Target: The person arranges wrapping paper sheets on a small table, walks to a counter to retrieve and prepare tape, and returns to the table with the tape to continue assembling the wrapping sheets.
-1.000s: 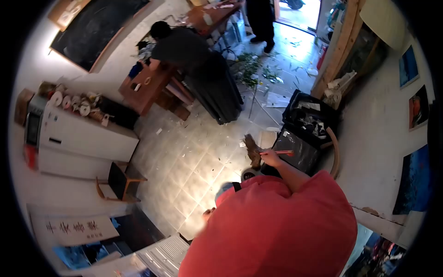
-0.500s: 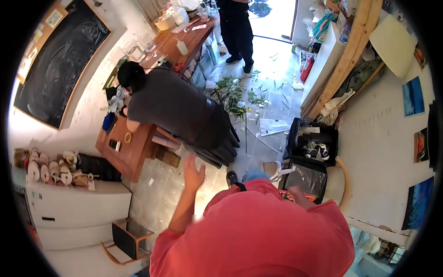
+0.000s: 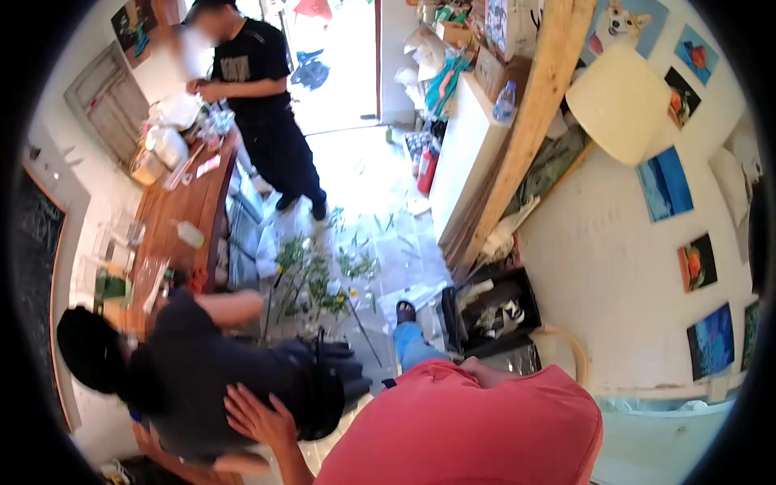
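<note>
My left hand (image 3: 260,416) is open, its fingers spread and lying flat over the back of a person in a dark shirt (image 3: 198,376) who bends toward the bench. Nothing is held in it. Only a small part of my right hand (image 3: 487,373) shows beside my red shirt (image 3: 461,436), and its fingers are hidden. Near that hand stands an open black case (image 3: 493,311) with shoe-like items in it. My foot in a dark sandal (image 3: 406,312) is stepping forward on the tiles.
Cut leafy stems (image 3: 311,279) litter the tiled floor ahead. A wooden workbench (image 3: 174,214) with a bottle (image 3: 190,234) runs along the left. Another person (image 3: 263,105) stands at its far end by the bright doorway. A wooden beam (image 3: 525,137) leans on the right.
I have moved forward and my view has turned toward the right. My left hand has come from free air onto the bending person's back. My right hand has drawn in against my shirt.
</note>
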Available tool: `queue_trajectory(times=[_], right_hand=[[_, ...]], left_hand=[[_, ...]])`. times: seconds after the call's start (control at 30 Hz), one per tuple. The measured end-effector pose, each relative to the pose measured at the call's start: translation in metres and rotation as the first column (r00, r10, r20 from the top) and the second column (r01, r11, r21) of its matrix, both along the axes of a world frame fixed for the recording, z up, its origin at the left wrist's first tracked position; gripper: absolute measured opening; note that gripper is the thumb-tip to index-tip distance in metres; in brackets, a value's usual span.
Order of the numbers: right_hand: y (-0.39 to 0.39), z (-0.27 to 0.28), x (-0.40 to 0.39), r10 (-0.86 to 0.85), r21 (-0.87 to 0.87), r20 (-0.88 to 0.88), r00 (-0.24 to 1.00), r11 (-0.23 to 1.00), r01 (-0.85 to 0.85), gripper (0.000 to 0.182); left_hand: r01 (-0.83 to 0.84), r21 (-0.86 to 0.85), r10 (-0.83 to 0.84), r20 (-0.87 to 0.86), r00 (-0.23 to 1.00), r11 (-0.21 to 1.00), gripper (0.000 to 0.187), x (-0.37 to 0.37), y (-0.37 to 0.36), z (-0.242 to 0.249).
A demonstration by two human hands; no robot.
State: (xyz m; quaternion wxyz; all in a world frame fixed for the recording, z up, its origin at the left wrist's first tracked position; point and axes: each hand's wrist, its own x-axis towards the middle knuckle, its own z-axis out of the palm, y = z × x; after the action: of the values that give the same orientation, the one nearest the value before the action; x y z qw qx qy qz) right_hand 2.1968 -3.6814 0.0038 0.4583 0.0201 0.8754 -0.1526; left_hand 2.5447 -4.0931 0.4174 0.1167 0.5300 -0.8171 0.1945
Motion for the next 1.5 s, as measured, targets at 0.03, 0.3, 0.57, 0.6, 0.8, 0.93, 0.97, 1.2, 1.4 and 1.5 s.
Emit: queue_trajectory(times=[0.03,0.3,0.57,0.6,0.8,0.93,0.97,1.2,1.4,1.5], right_hand=[[-0.032,0.019,-0.038,0.101,0.075,-0.041,0.994,0.992,-0.097,0.071],[-0.260,0.073,-0.356,-0.088,-0.406,-0.106,0.990,0.913,0.038,0.015],[-0.400,0.089,-0.489,0.241,-0.227,-0.389,0.889,0.910,-0.346,0.025],[-0.405,0.087,-0.495,0.288,-0.238,-0.406,0.867,0.883,-0.404,0.026],[-0.396,0.059,-0.537,0.322,-0.096,-0.095,0.942,0.939,-0.330,0.025],[-0.375,0.057,-0.582,-0.012,0.122,-0.011,1.000,0.992,0.014,0.026],[-0.411,0.142,-0.603,-0.009,0.273,0.098,0.995,0.962,-0.018,0.026],[-0.498,0.100,-0.726,-0.581,-0.280,0.051,0.812,0.772,0.570,0.021],[-0.572,0.097,-0.815,-0.057,-0.091,-0.048,0.997,0.994,0.052,0.030],[-0.587,0.082,-0.886,0.225,-0.053,-0.073,0.972,0.972,-0.229,0.030]], left_hand=[[-0.084,-0.010,0.084,-0.002,0.996,0.996,0.067,-0.008,0.001,-0.017],[-0.242,-0.340,0.184,-0.194,0.964,0.909,0.053,-0.169,-0.027,-0.090],[-0.118,-0.114,0.068,-0.368,0.927,0.987,0.037,-0.327,-0.203,-0.134],[-0.114,-0.087,0.072,-0.386,0.920,0.990,0.035,-0.344,-0.225,-0.145],[-0.123,0.144,0.173,-0.420,0.891,0.982,0.024,-0.427,-0.346,-0.225],[-0.076,0.496,0.275,-0.342,0.899,0.865,0.019,-0.489,-0.418,-0.280],[-0.060,0.586,0.289,-0.304,0.908,0.808,0.017,-0.506,-0.438,-0.295],[0.373,0.884,0.625,-0.465,0.627,0.283,0.018,-0.696,-0.636,-0.364],[0.528,0.834,0.400,-0.543,0.738,0.159,0.028,-0.982,-0.658,-0.320],[0.539,0.831,0.234,-0.502,0.833,-0.135,0.035,-1.101,-0.638,-0.293]])
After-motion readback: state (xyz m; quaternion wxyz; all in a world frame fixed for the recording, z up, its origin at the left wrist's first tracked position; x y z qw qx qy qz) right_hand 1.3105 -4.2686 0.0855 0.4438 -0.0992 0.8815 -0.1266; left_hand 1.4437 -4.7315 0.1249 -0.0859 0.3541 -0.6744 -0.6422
